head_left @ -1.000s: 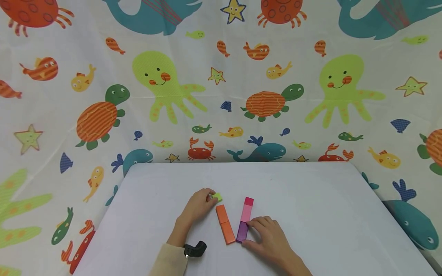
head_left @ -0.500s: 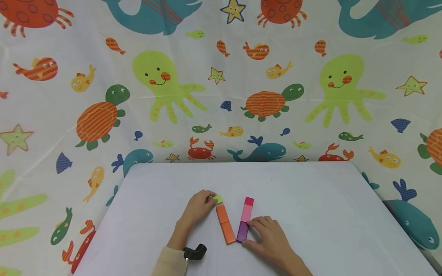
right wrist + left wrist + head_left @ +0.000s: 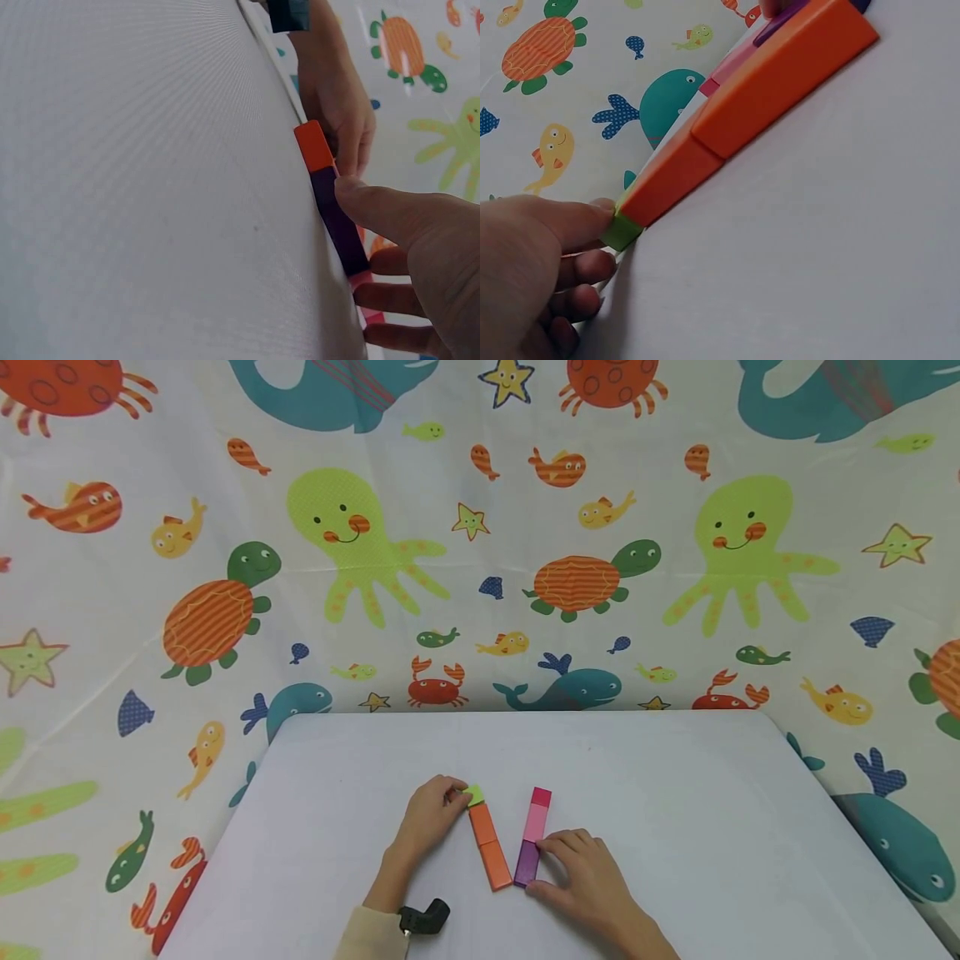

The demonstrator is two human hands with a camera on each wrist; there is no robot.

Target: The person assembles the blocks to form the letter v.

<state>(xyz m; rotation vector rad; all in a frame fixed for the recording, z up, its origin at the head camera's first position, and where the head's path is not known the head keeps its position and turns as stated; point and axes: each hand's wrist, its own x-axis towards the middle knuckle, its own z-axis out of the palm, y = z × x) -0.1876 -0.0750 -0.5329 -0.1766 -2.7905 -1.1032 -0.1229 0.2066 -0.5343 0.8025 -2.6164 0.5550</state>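
Observation:
A small lime-green block [image 3: 476, 795] lies at the far end of two orange blocks [image 3: 494, 865] set end to end. My left hand [image 3: 431, 814] pinches the green block between thumb and fingers; in the left wrist view that green block [image 3: 621, 231] meets the end of the farther orange block [image 3: 673, 174]. To the right slants a second row: a purple block [image 3: 527, 863], a pink block [image 3: 536, 821] and a deep-pink block [image 3: 541, 797]. My right hand [image 3: 588, 878] grips the purple block, thumb at its near end. The rows nearly meet at their near ends, like a V.
All the blocks lie on a white table [image 3: 720, 835]. Behind it hangs a cloth [image 3: 465, 610] printed with sea animals. A black strap device [image 3: 425, 917] sits on the left wrist by a beige sleeve [image 3: 372, 935].
My left hand has drawn the green block slightly nearer, closing the gap to the orange row. The right hand and the other blocks have stayed put.

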